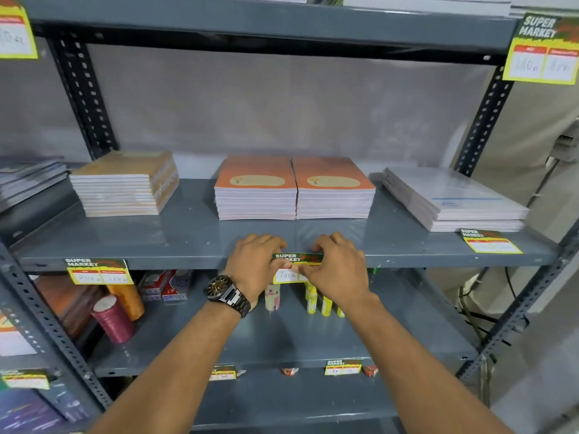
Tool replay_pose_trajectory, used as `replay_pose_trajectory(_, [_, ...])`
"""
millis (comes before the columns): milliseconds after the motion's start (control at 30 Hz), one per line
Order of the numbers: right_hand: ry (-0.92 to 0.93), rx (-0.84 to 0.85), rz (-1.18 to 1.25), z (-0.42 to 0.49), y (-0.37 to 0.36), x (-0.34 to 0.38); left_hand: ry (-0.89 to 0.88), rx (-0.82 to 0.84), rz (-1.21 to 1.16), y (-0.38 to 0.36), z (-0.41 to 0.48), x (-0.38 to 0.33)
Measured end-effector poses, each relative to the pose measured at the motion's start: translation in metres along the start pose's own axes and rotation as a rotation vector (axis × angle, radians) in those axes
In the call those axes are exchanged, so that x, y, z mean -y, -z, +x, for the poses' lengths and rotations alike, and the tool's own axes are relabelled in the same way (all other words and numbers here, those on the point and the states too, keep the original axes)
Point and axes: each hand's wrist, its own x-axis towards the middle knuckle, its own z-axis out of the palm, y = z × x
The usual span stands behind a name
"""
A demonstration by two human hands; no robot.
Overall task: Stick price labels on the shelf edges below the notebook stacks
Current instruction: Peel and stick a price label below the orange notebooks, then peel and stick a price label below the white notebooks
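Both your left hand (pixel 254 264) and right hand (pixel 340 267) are pinching one price label (pixel 293 267) with closed fingers against the shelf edge (pixel 175 263), below the orange notebook stacks (pixel 294 189).

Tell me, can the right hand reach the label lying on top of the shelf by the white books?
Probably yes. The right hand is busy pressing a price label on the shelf edge, but the loose label lies in the open further right, nothing blocking it.
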Motion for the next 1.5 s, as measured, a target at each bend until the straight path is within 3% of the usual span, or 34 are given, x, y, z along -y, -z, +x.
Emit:
replay_pose_trajectory(100, [-0.005,-0.038,-0.073,0.0,-0.004,0.003,0.012,0.019,-0.032,0.002,-0.003,0.005])
replay_pose_trajectory(333, [0.056,0.012,0.056,-0.003,0.003,-0.01,0.085,0.042,-0.117,0.012,-0.005,0.008])
replay_pose_trajectory(567, [0.075,0.002,0.008,-0.004,0.001,-0.006,0.058,0.064,-0.087,0.015,-0.006,0.006])
replay_pose_trajectory(700, [0.034,0.023,0.139,-0.016,0.012,-0.012,0.087,0.051,-0.159,0.012,-0.009,0.004])
replay_pose_trajectory(900, [-0.114,-0.149,0.252,-0.05,0.061,-0.086,0.05,-0.033,-0.112,0.002,-0.003,-0.024])
replay_pose_trajectory(1133, [-0.378,-0.427,0.314,-0.028,0.144,-0.216,-0.051,-0.016,-0.257,-0.024,0.035,-0.137])
replay_pose_trajectory(1200, [-0.417,-0.385,0.262,-0.012,0.161,-0.257,-0.049,0.027,-0.278,-0.045,0.053,-0.179])
replay_pose_trajectory(1300, [-0.447,-0.187,0.231,0.018,0.174,-0.311,0.072,0.145,-0.347,-0.082,0.087,-0.236])
replay_pose_trajectory(1400, [-0.418,-0.008,0.205,0.047,0.178,-0.347,0.21,0.272,-0.406,-0.121,0.12,-0.275])
replay_pose_trajectory(1500, [-0.353,0.11,0.145,0.065,0.179,-0.367,0.279,0.313,-0.322,-0.152,0.142,-0.301])
